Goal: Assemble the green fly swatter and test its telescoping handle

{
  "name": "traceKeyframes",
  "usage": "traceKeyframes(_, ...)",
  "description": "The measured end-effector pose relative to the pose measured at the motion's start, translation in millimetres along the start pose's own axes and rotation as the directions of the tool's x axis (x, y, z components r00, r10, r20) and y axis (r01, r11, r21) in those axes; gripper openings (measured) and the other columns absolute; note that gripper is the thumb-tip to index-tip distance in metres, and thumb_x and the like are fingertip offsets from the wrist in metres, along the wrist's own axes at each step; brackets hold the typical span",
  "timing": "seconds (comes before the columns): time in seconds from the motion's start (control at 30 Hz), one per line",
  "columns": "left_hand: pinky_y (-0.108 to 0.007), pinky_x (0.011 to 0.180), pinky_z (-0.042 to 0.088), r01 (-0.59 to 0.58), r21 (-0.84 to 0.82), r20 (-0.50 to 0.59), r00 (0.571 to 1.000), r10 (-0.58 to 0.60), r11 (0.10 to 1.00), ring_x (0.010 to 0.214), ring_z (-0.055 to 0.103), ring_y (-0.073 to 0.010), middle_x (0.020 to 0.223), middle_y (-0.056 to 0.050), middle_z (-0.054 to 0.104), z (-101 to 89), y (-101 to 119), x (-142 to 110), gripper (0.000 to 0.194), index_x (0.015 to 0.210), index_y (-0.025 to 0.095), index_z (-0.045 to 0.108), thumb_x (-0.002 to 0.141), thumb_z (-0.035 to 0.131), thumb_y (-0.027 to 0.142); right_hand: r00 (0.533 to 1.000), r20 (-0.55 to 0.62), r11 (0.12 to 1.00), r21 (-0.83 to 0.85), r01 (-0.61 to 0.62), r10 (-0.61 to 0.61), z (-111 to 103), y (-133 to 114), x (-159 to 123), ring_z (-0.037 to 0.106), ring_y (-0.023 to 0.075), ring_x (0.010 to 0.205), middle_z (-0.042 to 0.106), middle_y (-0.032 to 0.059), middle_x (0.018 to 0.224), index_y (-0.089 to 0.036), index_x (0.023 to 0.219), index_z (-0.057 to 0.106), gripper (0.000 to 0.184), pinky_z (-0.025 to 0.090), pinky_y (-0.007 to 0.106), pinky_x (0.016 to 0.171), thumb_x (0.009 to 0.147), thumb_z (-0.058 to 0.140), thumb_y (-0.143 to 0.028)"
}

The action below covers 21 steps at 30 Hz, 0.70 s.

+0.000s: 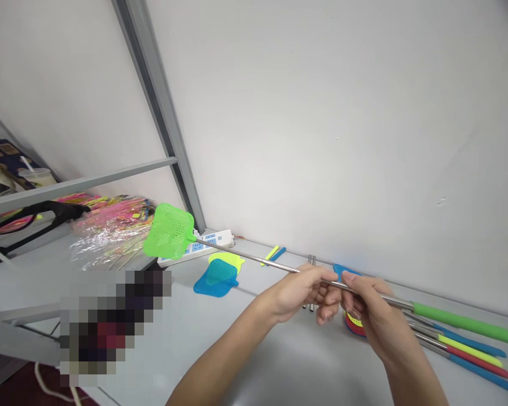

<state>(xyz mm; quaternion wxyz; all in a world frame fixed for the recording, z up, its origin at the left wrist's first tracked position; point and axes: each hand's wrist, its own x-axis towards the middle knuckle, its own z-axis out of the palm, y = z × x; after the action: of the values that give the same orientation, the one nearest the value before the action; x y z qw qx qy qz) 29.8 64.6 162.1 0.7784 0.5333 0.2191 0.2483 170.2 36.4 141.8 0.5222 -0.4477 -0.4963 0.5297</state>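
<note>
Both hands, left hand and right hand, are gripping the metal shaft of a green fly swatter, holding it above the counter; its mesh head is pointing left, near a power strip and loose swatter heads.

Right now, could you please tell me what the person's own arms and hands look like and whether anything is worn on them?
Both forearms are bare as far as the picture shows: no sleeves, gloves or watch in view. The left hand and right hand show no rings or markings that I can make out. The arms are slim and enter from the bottom edge; the upper arms are out of view.
</note>
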Motion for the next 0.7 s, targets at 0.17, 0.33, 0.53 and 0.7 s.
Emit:
traceKeyframes(0.17,-0.024,0.044,0.029,0.054,-0.080,0.030,0.998,-0.052,0.995,0.037,0.037,-0.0088,0.039,0.003,0.039,4.7,0.9,-0.3,0.032,0.049,0.018,0.035,0.079,0.035,0.028,0.998,0.009,0.994,-0.094,-0.059,0.060,-9.1,-8.4,-5.5,0.021,0.0103,0.043,0.023,-0.0034,0.038,-0.018,0.036,0.034,0.047,0.016,0.028,0.045,0.077,0.047,-0.038)
traceKeyframes(0.33,-0.024,0.042,0.027,0.081,-0.092,-0.006,0.997,-0.082,0.992,0.036,0.034,-0.0078,0.039,0.005,0.035,5.2,5.9,-7.4,0.031,0.048,0.018,0.032,0.077,0.038,0.027,0.997,0.048,0.990,-0.126,-0.055,0.062,-4.8,-15.6,-9.8,0.020,0.0101,0.045,0.022,-0.0035,0.040,-0.018,0.038,0.031,0.046,0.015,0.028,0.047,0.078,0.045,-0.036)
traceKeyframes(0.53,-0.022,0.039,0.025,0.096,-0.105,-0.055,0.993,-0.102,0.990,0.034,0.031,-0.0062,0.039,0.007,0.030,5.2,9.8,-12.4,0.032,0.049,0.018,0.029,0.076,0.042,0.028,0.996,0.055,0.985,-0.161,-0.056,0.066,-5.4,-18.6,-11.1,0.020,0.0098,0.045,0.023,-0.0036,0.040,-0.018,0.039,0.033,0.044,0.015,0.028,0.047,0.078,0.045,-0.035)
traceKeyframes(0.7,-0.022,0.038,0.026,0.083,-0.092,-0.063,0.994,-0.089,0.992,0.033,0.030,-0.0054,0.039,0.007,0.029,5.2,11.9,-13.6,0.033,0.048,0.018,0.029,0.077,0.042,0.028,0.997,0.057,0.984,-0.171,-0.043,0.054,-9.5,-18.4,-11.5,0.020,0.0100,0.045,0.023,-0.0035,0.042,-0.018,0.040,0.033,0.045,0.015,0.028,0.047,0.079,0.044,-0.039)
